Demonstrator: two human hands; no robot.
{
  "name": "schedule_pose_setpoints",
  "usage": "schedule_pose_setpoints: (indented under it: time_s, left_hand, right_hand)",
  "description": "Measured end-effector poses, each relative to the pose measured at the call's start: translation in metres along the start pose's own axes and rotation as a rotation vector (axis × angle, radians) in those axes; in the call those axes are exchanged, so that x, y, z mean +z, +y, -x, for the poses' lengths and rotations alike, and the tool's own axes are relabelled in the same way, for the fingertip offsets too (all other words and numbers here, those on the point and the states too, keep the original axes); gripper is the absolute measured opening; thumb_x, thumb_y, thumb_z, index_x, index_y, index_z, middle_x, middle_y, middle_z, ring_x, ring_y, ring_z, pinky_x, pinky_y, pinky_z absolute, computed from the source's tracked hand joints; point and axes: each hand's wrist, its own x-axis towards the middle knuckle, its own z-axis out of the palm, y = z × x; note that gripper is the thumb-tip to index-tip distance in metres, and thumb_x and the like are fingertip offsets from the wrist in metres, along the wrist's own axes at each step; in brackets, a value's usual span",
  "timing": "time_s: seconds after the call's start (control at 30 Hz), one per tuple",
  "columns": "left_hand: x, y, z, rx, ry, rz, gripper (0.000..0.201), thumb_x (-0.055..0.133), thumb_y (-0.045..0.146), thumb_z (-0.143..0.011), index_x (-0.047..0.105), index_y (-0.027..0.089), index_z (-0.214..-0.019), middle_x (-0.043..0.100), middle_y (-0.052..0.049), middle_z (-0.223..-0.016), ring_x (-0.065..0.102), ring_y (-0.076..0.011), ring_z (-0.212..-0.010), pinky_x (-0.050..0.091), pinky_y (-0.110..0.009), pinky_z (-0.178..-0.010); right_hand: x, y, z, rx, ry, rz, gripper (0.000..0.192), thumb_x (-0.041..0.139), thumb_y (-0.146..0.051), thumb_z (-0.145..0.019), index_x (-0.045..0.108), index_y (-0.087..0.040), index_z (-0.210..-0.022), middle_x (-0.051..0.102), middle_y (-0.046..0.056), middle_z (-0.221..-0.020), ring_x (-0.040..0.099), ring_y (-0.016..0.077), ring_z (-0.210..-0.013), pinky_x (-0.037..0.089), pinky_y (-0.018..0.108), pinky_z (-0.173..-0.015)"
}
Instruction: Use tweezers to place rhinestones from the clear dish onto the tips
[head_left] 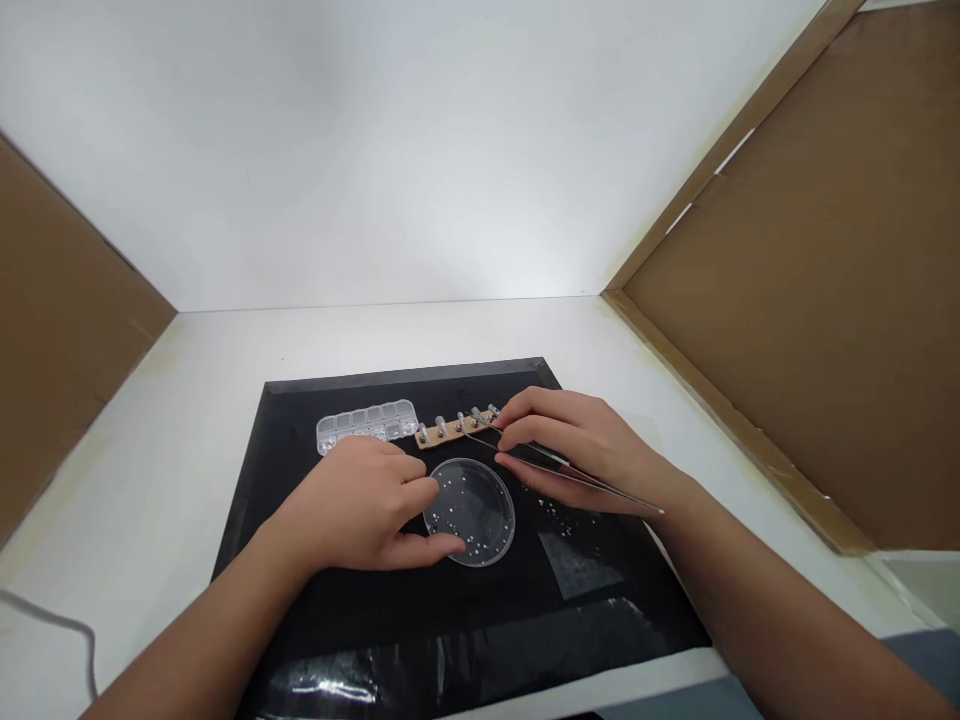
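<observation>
Nearest the camera, a sheet of clear plastic film (465, 670) lies glossy across the front of the black mat (300, 590), below both wrists. A smaller clear scrap (579, 570) sits just below the right hand, with a few loose pale beads (559, 512) scattered on the mat beside it.

The left hand (360, 510) rests on the mat with fingers curled, its thumb and fingertips pressed against the rim of the round clear dish (471, 510) — a hold that looks meant to keep the dish from sliding. The dish lies just right of that hand, shallow and transparent, with tiny white beads dotted over its floor.

The right hand (581, 455) is closed in a pinch around metal tweezers (559, 465), the long end trailing back toward the wrist and the tips pointing left, near the dish's far rim. A fine thread or wire seems to run past the fingertips, though it is too thin to be sure.

Just beyond the fingers lies a wooden strip (454, 430) carrying a row of small upright pegs. Further left of it, above the left hand, sits a clear compartmented box (367, 425), its cells too small to read.
</observation>
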Motion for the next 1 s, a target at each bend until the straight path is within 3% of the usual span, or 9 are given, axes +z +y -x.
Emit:
schedule_pose_setpoints:
  time_s: [1.0]
  left_hand:
    - [-0.0002, 0.0005, -0.0007, -0.006, 0.011, 0.016, 0.053, 0.058, 0.057, -0.102, 0.055, 0.020, -0.063, 0.053, 0.004, -0.053, 0.044, -0.0123, -0.046, 0.020, -0.033, -0.048]
  right_hand:
    - [0.0036, -0.0030, -0.0014, -0.062, -0.043, 0.121, 0.005, 0.063, -0.024, -0.106, 0.066, -0.020, -0.107, 0.071, 0.007, -0.108, 0.067, 0.0165, -0.082, 0.048, 0.030, -0.072]
